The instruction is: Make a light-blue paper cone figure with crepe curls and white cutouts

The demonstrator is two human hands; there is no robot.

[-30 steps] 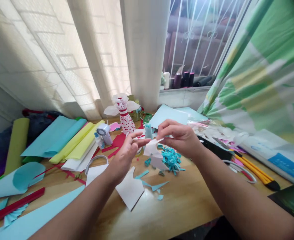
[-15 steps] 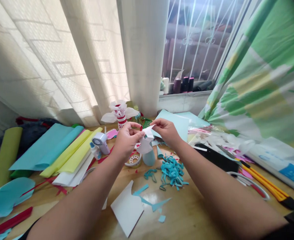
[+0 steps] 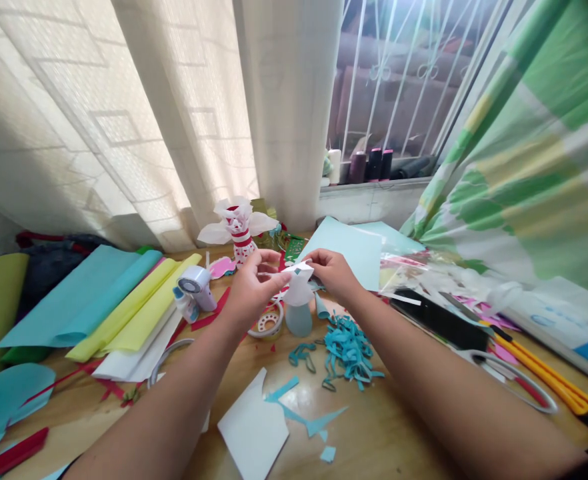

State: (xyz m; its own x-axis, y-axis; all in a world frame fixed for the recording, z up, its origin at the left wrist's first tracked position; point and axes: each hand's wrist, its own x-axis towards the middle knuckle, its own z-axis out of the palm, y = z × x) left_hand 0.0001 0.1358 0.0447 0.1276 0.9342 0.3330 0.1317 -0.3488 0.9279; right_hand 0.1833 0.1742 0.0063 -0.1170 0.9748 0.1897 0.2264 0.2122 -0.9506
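Note:
Above the wooden table, my left hand (image 3: 257, 283) and my right hand (image 3: 335, 272) pinch a small folded piece of white paper (image 3: 300, 290) from its two sides. Fingers of both hands are bent, thumbs against the paper. Directly under it shows a light-blue rounded piece (image 3: 299, 321); whether it is joined to the white paper I cannot tell. Close below my left hand lies a tape roll (image 3: 267, 324). Beneath my right hand are a small blue paper cone (image 3: 321, 306) and a heap of curled blue strips (image 3: 350, 347).
White paper (image 3: 254, 423) and blue scraps (image 3: 289, 408) lie in front. Coloured paper sheets (image 3: 109, 300), a glue bottle (image 3: 187, 308) and a lilac-white device (image 3: 197, 287) are left. A red-and-white wrapped figure (image 3: 242, 247) stands behind. Rightward lie a black flat object (image 3: 439, 320) and yellow-handled tool (image 3: 549, 373).
The white paper's upper part, raised towards my right hand before, now sits lower and flatter between my fingers. My right hand is slightly lower. The camera view has shifted a little.

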